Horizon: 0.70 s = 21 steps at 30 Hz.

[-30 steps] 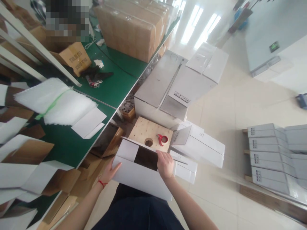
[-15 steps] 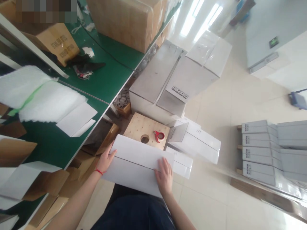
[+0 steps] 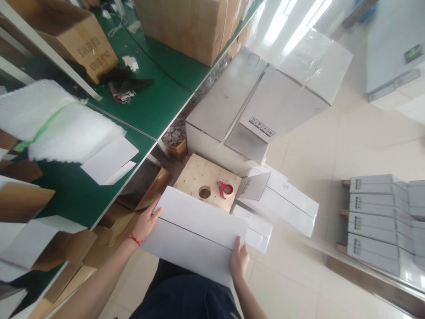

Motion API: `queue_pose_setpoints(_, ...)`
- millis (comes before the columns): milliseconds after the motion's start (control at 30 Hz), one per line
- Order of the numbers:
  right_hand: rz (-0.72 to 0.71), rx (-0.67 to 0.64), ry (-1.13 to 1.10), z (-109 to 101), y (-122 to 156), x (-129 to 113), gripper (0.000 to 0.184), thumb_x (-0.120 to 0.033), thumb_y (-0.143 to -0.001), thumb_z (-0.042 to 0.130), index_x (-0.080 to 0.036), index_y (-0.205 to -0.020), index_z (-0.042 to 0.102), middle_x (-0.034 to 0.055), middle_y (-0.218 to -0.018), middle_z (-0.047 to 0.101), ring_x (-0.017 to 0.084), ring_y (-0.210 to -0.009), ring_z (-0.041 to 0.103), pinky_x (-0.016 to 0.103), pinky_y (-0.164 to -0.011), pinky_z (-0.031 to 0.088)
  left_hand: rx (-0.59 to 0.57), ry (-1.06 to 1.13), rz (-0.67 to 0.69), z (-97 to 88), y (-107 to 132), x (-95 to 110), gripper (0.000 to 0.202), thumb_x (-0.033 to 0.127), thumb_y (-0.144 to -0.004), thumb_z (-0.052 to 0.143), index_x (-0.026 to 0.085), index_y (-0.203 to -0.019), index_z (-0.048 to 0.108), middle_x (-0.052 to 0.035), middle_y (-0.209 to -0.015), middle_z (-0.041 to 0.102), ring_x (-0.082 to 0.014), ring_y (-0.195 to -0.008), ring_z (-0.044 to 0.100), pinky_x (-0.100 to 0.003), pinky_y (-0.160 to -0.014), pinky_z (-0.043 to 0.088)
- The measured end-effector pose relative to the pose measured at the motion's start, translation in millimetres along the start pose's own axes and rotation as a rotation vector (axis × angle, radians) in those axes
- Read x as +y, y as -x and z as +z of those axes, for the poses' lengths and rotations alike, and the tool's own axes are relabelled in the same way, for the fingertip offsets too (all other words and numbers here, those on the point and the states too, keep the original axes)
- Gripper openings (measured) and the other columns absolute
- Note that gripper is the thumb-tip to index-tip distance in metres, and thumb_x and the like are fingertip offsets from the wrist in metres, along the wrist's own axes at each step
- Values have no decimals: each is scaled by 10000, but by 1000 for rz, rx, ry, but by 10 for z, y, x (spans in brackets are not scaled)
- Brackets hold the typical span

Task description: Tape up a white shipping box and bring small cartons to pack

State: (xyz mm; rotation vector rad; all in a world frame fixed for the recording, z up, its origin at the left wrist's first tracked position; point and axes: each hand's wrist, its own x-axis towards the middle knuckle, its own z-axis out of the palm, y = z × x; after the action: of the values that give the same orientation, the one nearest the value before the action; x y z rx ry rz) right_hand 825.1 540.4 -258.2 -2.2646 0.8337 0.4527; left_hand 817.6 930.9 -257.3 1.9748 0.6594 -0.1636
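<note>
A long white cardboard box (image 3: 191,235) is held in front of my body, its closed flaps meeting in a seam along the top. My left hand (image 3: 146,224) grips its left end, the thumb lying over the top edge. At the other end my right hand (image 3: 239,258) grips the right edge, fingers bent around it. Just beyond the box stands a wooden stool (image 3: 190,176) with a round hole in its top. On that stool lies a red tape dispenser (image 3: 226,189), which neither hand touches.
To the left runs a green workbench (image 3: 139,106) bearing bubble wrap (image 3: 76,133), open cartons and a large brown carton (image 3: 181,26). Large white cartons (image 3: 229,97) stand beyond the stool. Flatter white boxes (image 3: 282,195) lie right of it. Stacked boxes (image 3: 375,221) sit on a pallet farther right.
My right hand has moved from lying on the box's top to its right edge, fingers now bent around it. My left hand keeps its hold. The camera view has shifted slightly.
</note>
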Motion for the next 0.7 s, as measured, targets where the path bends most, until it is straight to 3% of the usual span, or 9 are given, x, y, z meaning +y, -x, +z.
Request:
queue_pose_setpoints(100,35,39,50,10,10,19,906,-832,-867,148,-142,-1163,656,231,-1096,735,445,-1106,659,524,-913,499,38,-100,50,44,-31,-117,738,679,-926,362,147,-1371,613,-133,-1443,624,-287,-1393,546,-459,-1222,387)
queue_pose_setpoints(233,-86,-35,59,-181,-246,-3,762,-787,-915,213,-198,-1025,684,161,-940,747,378,-912,696,475,-818,517,107,-223,76,91,-65,-352,739,698,-935,330,168,-1338,648,-145,-1365,677,-318,-1318,611,-461,-1176,452)
queue_pose_setpoints(300,-190,57,14,-304,-603,-142,658,-701,-947,292,-186,-1088,676,163,-1054,733,340,-957,688,457,-846,527,138,-266,104,108,-47,-396,721,661,-956,325,170,-1401,610,-141,-1378,665,-329,-1304,615,-468,-1169,458)
queue_pose_setpoints(367,-314,173,-7,-320,-1112,-375,604,-594,-955,338,-134,-1212,634,201,-1234,673,311,-1068,662,442,-904,538,144,-308,146,112,-13,-336,626,575,-992,340,279,-1526,479,-51,-1461,601,-297,-1323,595,-463,-1166,464)
queue_pose_setpoints(400,-387,88,65,-260,-1401,-507,584,-531,-974,314,-109,-1246,613,216,-1264,651,296,-1093,653,438,-930,537,146,-326,177,110,2,-270,579,524,-1006,350,378,-1564,393,25,-1502,551,-269,-1333,584,-452,-1159,474)
queue_pose_setpoints(500,-456,-140,187,218,-2240,-839,343,-382,-913,533,-159,-1119,694,134,-1148,710,253,-1063,658,378,-966,519,179,-389,275,101,17,-17,579,431,-1012,388,589,-1547,237,200,-1514,448,-206,-1297,601,-401,-1108,522)
queue_pose_setpoints(600,-429,-323,335,933,-2839,-940,217,-261,-757,772,-165,-947,732,106,-1038,745,259,-1020,667,364,-957,507,238,-433,334,104,6,108,595,411,-990,424,612,-1523,251,244,-1465,448,-186,-1206,663,-331,-1069,541)
queue_pose_setpoints(700,-324,-375,478,1552,-3138,-841,202,-231,-738,816,-132,-878,710,130,-955,742,275,-949,682,428,-915,528,272,-460,308,119,46,-30,591,409,-972,434,631,-1499,285,273,-1437,467,-184,-1173,684,-305,-1053,555)
